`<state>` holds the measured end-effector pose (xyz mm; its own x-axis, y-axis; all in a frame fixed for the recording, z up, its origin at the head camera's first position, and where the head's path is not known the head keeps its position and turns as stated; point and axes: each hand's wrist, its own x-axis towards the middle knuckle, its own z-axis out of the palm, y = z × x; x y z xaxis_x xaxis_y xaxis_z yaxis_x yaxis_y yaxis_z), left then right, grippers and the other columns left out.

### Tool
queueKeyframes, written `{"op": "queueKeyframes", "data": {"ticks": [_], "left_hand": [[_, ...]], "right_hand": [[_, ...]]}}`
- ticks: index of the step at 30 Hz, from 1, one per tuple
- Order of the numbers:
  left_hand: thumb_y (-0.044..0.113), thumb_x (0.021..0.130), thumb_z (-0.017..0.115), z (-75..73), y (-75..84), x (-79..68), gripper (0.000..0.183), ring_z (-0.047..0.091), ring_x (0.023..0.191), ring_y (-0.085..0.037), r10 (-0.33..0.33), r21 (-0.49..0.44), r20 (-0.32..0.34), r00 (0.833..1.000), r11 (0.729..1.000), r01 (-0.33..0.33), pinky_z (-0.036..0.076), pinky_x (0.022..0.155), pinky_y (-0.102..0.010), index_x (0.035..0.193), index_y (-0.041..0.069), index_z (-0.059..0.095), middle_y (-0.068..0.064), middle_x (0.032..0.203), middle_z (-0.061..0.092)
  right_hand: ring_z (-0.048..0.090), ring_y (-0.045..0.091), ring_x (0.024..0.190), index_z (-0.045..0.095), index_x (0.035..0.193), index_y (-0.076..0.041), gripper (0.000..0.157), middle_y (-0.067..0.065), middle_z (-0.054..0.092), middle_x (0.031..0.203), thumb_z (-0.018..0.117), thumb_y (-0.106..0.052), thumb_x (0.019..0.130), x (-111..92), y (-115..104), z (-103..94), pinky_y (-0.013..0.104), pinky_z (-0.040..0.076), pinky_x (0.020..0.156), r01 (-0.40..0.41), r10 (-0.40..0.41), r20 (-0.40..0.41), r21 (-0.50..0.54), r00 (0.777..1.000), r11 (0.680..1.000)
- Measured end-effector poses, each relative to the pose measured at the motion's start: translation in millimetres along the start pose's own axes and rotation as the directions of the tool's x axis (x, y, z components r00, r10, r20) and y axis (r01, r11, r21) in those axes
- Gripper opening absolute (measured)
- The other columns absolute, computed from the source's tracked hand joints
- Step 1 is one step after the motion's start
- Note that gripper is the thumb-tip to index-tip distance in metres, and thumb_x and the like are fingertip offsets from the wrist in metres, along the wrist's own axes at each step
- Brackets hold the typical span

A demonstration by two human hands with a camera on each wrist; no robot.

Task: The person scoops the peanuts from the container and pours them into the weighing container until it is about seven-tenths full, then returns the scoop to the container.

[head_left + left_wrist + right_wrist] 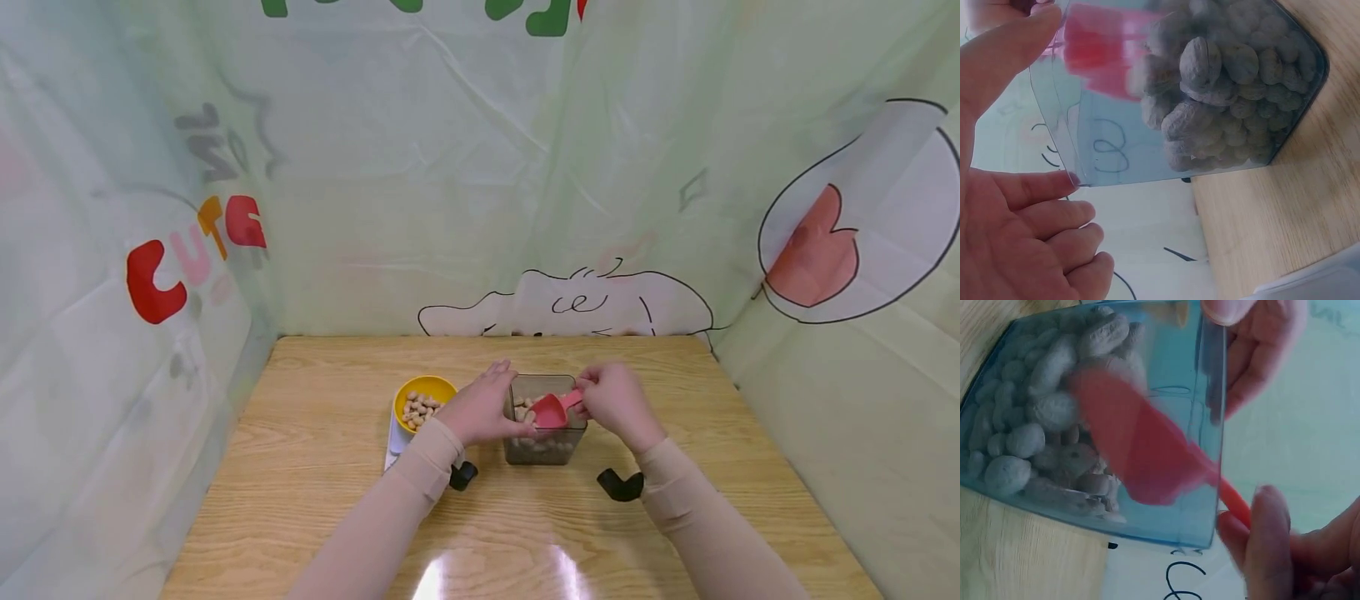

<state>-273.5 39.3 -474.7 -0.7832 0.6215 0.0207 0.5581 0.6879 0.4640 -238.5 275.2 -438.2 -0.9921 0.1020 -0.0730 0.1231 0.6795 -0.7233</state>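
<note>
A see-through grey plastic container (542, 450) stands on the table, partly filled with peanuts in their shells (1235, 94). My left hand (483, 408) grips its left side by the rim, thumb at the front and index finger at the far corner; the other fingers are loosely bent outside it. My right hand (613, 402) pinches the handle of a red scoop (551, 412) between thumb and fingers. The scoop's bowl (1141, 437) tilts down inside the container, its tip against the peanuts. How much it holds cannot be made out.
Left of the container, a yellow bowl (402, 389) with shelled-looking pale peanuts (418, 410) sits on a flat white base (395, 442), partly hidden by my left hand. Black curved pieces (621, 485) show near both wrists. Printed curtains (480, 183) enclose the wooden table (315, 450).
</note>
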Motion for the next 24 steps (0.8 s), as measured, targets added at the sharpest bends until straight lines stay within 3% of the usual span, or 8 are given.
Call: {"op": "queueKeyframes", "data": {"ticks": [4,9,11,13,15,17,20,24], "left_hand": [[0.066,0.089,0.079,0.0,-1.4,-0.1,0.107,0.021,0.169,-0.025,0.000,-0.008,0.004,1.000,1.000,0.000,0.029,0.135,-0.043,0.168,0.008,0.035,-0.011,0.180,0.023],[0.066,0.088,0.080,1.0,-3.0,1.3,0.107,0.024,0.168,-0.027,0.002,-0.012,0.000,1.000,1.000,-0.002,0.032,0.134,-0.043,0.167,0.008,0.037,-0.012,0.180,0.026],[0.064,0.088,0.081,1.3,-2.9,2.1,0.106,0.025,0.168,-0.027,0.001,-0.017,-0.002,1.000,1.000,-0.001,0.032,0.134,-0.043,0.167,0.008,0.038,-0.012,0.179,0.027],[0.063,0.088,0.082,1.7,-3.4,2.6,0.106,0.024,0.168,-0.027,-0.001,-0.025,-0.002,1.000,1.000,0.001,0.032,0.134,-0.043,0.167,0.008,0.038,-0.012,0.179,0.026],[0.062,0.088,0.083,1.8,-3.9,2.9,0.105,0.024,0.168,-0.026,-0.004,-0.033,-0.002,1.000,0.999,0.004,0.032,0.134,-0.042,0.167,0.008,0.038,-0.011,0.180,0.026],[0.062,0.088,0.083,2.3,-4.6,3.3,0.106,0.025,0.168,-0.026,-0.004,-0.039,-0.005,1.000,0.999,0.003,0.032,0.134,-0.042,0.166,0.008,0.038,-0.011,0.179,0.027],[0.064,0.087,0.083,2.5,-4.8,3.2,0.107,0.027,0.167,-0.026,-0.006,-0.053,-0.005,1.000,0.999,0.006,0.033,0.134,-0.042,0.167,0.009,0.038,-0.011,0.179,0.028],[0.065,0.085,0.084,2.5,-3.8,2.5,0.109,0.032,0.165,-0.027,-0.021,-0.070,0.001,1.000,0.997,0.021,0.036,0.132,-0.043,0.167,0.010,0.037,-0.011,0.179,0.029]], "right_hand": [[0.064,0.016,0.064,0.074,0.094,-0.003,0.018,0.010,0.074,0.084,0.059,-0.004,0.104,-3.1,-0.4,6.6,0.029,0.053,0.054,0.183,-0.192,-0.030,-0.195,0.981,0.964],[0.055,0.009,0.061,0.077,0.090,-0.007,0.019,0.005,0.075,0.078,0.065,0.006,0.099,-4.0,4.7,12.4,0.025,0.048,0.054,0.462,-0.499,-0.011,-0.360,0.867,0.811],[0.055,0.008,0.060,0.076,0.089,-0.006,0.020,0.006,0.074,0.076,0.064,0.007,0.099,-4.3,6.8,12.8,0.025,0.048,0.054,0.495,-0.526,0.006,-0.350,0.850,0.796],[0.057,0.009,0.060,0.076,0.091,-0.004,0.020,0.007,0.073,0.076,0.061,0.005,0.102,-5.0,7.5,12.8,0.026,0.049,0.053,0.435,-0.450,0.010,-0.272,0.893,0.858],[0.061,0.011,0.060,0.075,0.092,-0.001,0.021,0.009,0.073,0.077,0.058,0.000,0.104,-5.1,6.6,13.0,0.027,0.051,0.052,0.314,-0.320,-0.003,-0.183,0.948,0.932],[0.066,0.014,0.062,0.074,0.096,0.002,0.023,0.011,0.073,0.079,0.055,-0.003,0.106,-4.5,5.4,13.7,0.029,0.056,0.053,0.172,-0.174,-0.015,-0.076,0.985,0.982],[0.072,0.016,0.065,0.073,0.101,0.007,0.023,0.014,0.073,0.084,0.053,-0.005,0.105,-2.4,3.3,15.3,0.030,0.064,0.059,0.011,-0.009,-0.028,0.062,1.000,0.998],[0.075,0.014,0.066,0.071,0.105,0.012,0.024,0.020,0.074,0.092,0.052,-0.003,0.104,-0.4,2.3,16.1,0.030,0.067,0.064,-0.086,0.093,-0.024,0.188,0.995,0.978]]}}
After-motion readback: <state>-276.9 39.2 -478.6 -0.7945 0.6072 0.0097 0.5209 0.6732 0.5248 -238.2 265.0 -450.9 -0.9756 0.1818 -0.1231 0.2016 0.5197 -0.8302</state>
